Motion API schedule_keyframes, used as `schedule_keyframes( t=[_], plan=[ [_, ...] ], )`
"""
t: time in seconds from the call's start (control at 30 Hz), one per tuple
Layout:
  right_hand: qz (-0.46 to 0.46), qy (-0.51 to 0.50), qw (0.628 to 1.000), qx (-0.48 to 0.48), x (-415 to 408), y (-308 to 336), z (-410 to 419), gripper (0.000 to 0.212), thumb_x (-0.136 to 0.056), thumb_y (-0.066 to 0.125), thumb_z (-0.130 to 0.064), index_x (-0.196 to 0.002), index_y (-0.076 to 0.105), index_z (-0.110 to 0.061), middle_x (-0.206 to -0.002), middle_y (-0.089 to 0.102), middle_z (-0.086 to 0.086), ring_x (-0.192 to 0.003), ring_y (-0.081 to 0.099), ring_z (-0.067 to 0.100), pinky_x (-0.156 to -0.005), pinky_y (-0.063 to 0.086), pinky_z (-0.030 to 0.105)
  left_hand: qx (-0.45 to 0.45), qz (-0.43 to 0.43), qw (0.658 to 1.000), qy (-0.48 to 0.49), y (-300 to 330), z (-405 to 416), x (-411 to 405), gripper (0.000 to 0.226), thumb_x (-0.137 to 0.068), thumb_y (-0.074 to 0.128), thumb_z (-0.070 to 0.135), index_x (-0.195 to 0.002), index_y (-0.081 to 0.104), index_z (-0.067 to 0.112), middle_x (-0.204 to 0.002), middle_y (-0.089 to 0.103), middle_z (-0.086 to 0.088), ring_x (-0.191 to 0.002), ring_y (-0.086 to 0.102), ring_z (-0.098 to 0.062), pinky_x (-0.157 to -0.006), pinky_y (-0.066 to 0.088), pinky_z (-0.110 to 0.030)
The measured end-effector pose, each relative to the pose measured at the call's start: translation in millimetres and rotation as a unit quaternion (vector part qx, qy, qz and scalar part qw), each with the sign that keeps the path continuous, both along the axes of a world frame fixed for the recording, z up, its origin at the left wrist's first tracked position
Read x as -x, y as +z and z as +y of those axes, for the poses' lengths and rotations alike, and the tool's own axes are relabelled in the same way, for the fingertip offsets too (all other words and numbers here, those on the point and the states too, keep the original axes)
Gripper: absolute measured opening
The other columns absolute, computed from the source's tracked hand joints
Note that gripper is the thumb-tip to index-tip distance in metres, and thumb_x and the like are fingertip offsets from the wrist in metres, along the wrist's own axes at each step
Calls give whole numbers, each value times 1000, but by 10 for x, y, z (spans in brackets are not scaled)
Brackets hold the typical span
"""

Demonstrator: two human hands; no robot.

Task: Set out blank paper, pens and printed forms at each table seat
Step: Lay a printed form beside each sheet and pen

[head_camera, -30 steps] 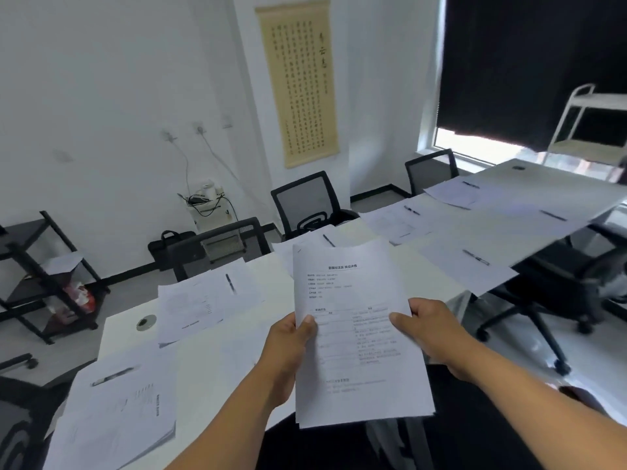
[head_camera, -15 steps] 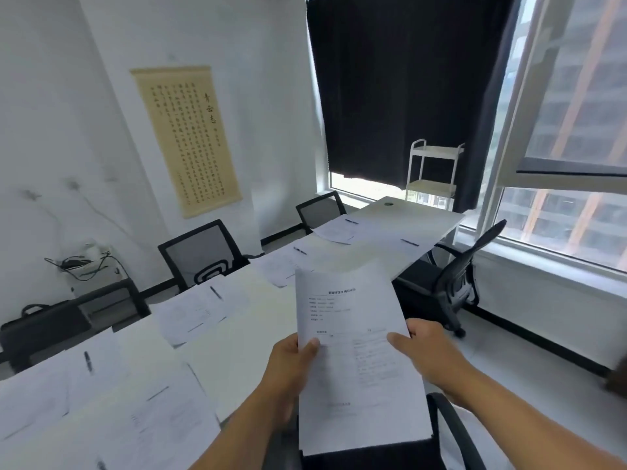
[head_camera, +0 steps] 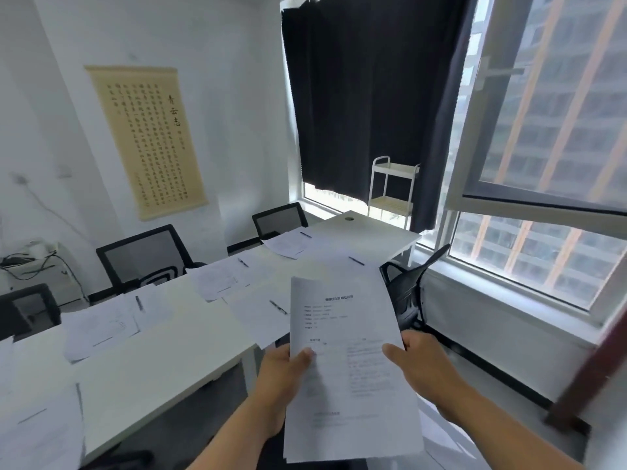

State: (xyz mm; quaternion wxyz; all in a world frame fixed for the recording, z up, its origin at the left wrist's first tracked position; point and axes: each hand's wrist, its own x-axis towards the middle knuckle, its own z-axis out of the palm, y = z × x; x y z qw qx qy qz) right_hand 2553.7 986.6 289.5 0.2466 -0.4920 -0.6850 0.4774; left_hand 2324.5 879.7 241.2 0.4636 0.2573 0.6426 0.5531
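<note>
A person holds a stack of printed forms [head_camera: 346, 361] upright in front of the chest with both hands, out past the near end of the long white bench [head_camera: 163, 361]. The left hand [head_camera: 285, 374] grips the stack's left edge, thumb curled over the front sheet and the other fingers hidden behind the paper. The right hand [head_camera: 420, 364] grips the right edge the same way, thumb lying across the printed text. The top sheet carries a heading and several lines of small print, too blurred to read. On the bench, sets of paper already lie at the seats: one set [head_camera: 101, 323] on the left side with a pen [head_camera: 139, 302] on it, another set [head_camera: 220, 279] further along with a pen [head_camera: 243, 262] at its top, a set [head_camera: 261, 317] on the right side just beside the held stack with a pen [head_camera: 279, 307] across it, and a far set [head_camera: 288, 242] near the window end. One more pen [head_camera: 356, 261] lies on the right side close above the stack's top edge. Black mesh office chairs [head_camera: 142, 256] stand along the left side of the bench, and another black chair [head_camera: 410, 290] stands on the right, near the window [head_camera: 543, 164]. A calligraphy scroll [head_camera: 146, 140] hangs on the white wall, a dark curtain [head_camera: 366, 96] covers part of the window, and a white trolley [head_camera: 393, 188] stands beyond the bench's far end.
</note>
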Motion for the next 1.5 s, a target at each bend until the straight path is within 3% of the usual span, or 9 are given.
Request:
schedule_keyframes(
  t=[0.23,0.37,0.5,0.6,0.73,1.0,1.17,1.37,1.5],
  plan=[
    [-28,3,1000,5,-221,-194,685,35,-101,62,-27,-80,46,-3,-70,53,1,-62,40,16,-64,33,34,1,-7,1000,18,-223,700,-233,19,-110,66,20,-116,81,10,-107,85,-10,-99,82,-37,-96,64,-61],
    [-61,17,998,-11,-234,-275,1362,37,-103,61,-28,-87,49,2,-69,53,-1,-63,41,17,-63,33,34,-8,-59,998,21,-463,1313,-266,20,-109,67,19,-121,79,8,-112,84,-13,-103,82,-38,-100,62,-63],
    [-85,33,996,7,-180,-304,1846,39,-104,61,-25,-75,39,-10,-62,43,-5,-62,34,17,-62,30,33,8,-62,997,40,-524,1736,-301,16,-108,68,17,-117,80,10,-106,86,-6,-96,84,-28,-86,66,-45],
    [-95,26,995,20,-89,-347,2168,37,-103,62,-27,-74,40,-17,-64,42,-4,-62,36,17,-63,31,33,22,-68,996,54,-533,1961,-260,17,-109,68,17,-117,80,9,-106,86,-7,-97,83,-30,-94,66,-53],
    [-93,48,993,46,116,-558,2632,37,-97,64,-35,-86,53,-1,-70,53,13,-64,44,17,-65,37,36,37,-67,993,85,-589,2230,-119,18,-108,69,19,-117,80,9,-109,85,-9,-102,82,-34,-101,63,-59],
    [-97,119,987,57,351,-843,3383,36,-103,68,-16,-70,52,-13,-50,51,-13,-51,39,11,-56,35,27,55,-40,984,167,-701,2613,-175,18,-106,73,24,-119,80,14,-107,86,-2,-95,84,-24,-82,69,-41],
    [-86,181,978,52,414,-856,3883,26,-102,71,-17,-78,62,-16,-54,63,-14,-52,54,8,-50,43,24,76,-46,971,223,-737,2849,-341,23,-112,64,24,-117,81,10,-109,85,-7,-99,83,-29,-90,67,-48],
    [-119,239,963,47,628,-955,4248,16,-101,72,-18,-88,68,-10,-68,68,-3,-60,56,14,-58,46,28,133,-49,950,279,-816,3054,-331,36,-117,49,29,-117,78,7,-105,85,-6,-105,81,-32,-104,62,-56],
    [-127,251,957,64,972,-1130,4444,11,-102,71,-20,-96,69,-11,-86,77,6,-75,71,26,-67,55,40,132,-69,940,307,-888,3126,-151,37,-118,47,26,-118,79,8,-107,85,-8,-103,82,-31,-104,62,-54]
  ],
)
